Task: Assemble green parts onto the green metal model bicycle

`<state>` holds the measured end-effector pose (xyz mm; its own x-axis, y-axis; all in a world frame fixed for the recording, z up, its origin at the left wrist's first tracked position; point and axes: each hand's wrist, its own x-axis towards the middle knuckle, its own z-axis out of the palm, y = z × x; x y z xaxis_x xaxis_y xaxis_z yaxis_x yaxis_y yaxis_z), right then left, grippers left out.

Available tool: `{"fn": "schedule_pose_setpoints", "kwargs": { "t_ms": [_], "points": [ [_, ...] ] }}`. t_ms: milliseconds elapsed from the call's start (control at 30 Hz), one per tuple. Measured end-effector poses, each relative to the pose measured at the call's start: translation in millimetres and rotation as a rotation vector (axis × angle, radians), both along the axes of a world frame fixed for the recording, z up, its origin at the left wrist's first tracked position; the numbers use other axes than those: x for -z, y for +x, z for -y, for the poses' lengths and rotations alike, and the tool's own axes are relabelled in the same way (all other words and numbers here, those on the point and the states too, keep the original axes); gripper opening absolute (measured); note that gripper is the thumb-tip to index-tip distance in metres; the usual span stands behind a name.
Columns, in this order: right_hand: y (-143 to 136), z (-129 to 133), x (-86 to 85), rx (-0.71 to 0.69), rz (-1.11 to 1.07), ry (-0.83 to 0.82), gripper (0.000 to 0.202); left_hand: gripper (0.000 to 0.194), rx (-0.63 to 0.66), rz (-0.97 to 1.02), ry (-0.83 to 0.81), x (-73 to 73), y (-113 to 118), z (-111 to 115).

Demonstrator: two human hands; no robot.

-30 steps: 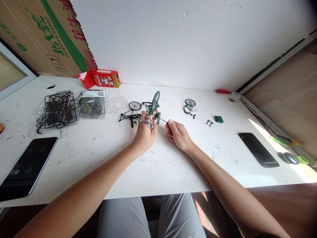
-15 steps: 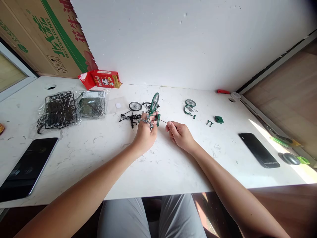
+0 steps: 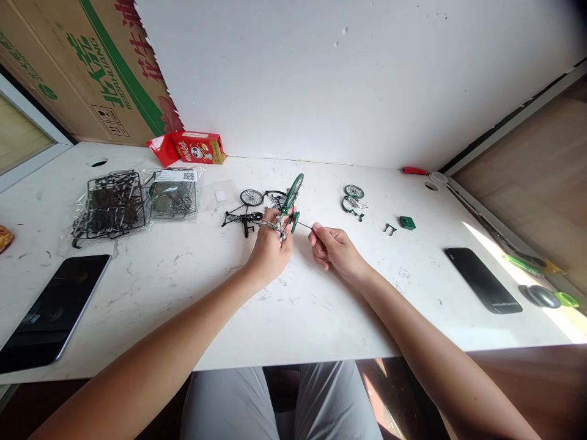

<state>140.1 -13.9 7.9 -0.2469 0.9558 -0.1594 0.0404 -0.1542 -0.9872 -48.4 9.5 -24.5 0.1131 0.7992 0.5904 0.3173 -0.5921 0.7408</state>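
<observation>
My left hand [image 3: 271, 249] is closed around a green model bicycle [image 3: 292, 194], its wheel pointing up and its silver handlebar lying over my fingers. My right hand [image 3: 334, 245] pinches a thin metal rod [image 3: 304, 225], which looks like a small screwdriver; its far end meets the green part of the bicycle. My fingers hide the rod's handle. Just beyond my left hand lies a black model bicycle frame [image 3: 243, 218] with a spoked wheel [image 3: 252, 197].
Right of my hands lie a green wheel [image 3: 354, 191], a small green bracket [image 3: 389, 229] and a green box [image 3: 406, 222]. Bagged black parts [image 3: 114, 205] and a red carton [image 3: 200, 148] are at the left. Phones [image 3: 482, 280] lie on both sides.
The bicycle in my left hand has tilted, its wheel leaning further right. My right hand's lower fingers have loosened a little around the rod. The view has shifted slightly.
</observation>
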Motion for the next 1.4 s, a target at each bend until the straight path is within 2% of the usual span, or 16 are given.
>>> {"fn": "schedule_pose_setpoints", "kwargs": {
  "t_ms": [100,167,233,300,400,533,633,767,867,1000,1167,1400],
  "points": [
    [5,-4,-1.0,0.034,0.015,0.015,0.055,0.029,0.047,0.121,-0.14,2.7,1,-6],
    [11,-8,-0.6,0.107,0.051,0.085,0.054,0.027,0.065,0.222,-0.255,4.7,1,-10],
    [18,-13,2.0,0.202,0.183,0.204,0.05,0.026,0.072,0.315,-0.344,5.9,1,-13],
    [24,-17,6.7,0.257,0.418,0.331,0.043,0.023,0.08,0.381,-0.396,5.7,2,-14],
    [31,-23,15.3,0.24,0.732,0.479,0.036,0.021,0.099,0.421,-0.436,2.5,4,-12],
    [32,-25,21.0,0.207,0.831,0.538,0.032,0.029,0.199,0.487,-0.536,-3.9,5,-7],
    [29,-22,15.6,0.235,0.774,0.558,0.042,0.034,0.307,0.522,-0.611,-7.5,5,-4],
    [20,-13,2.0,0.198,0.464,0.498,0.059,0.033,0.395,0.536,-0.665,-9.0,6,0],
    [15,-9,-2.3,0.178,0.314,0.44,0.048,0.033,0.381,0.541,-0.663,-7.1,7,1],
    [14,-8,2.1,0.151,0.238,0.413,0.039,0.035,0.338,0.484,-0.641,-4.0,7,2],
    [14,-10,7.2,0.136,0.137,0.327,0.04,0.036,0.297,0.411,-0.581,-4.8,6,3],
    [14,-11,7.6,0.171,0.057,0.28,0.039,0.03,0.333,0.371,-0.574,-6.6,7,4]
  ]
}}
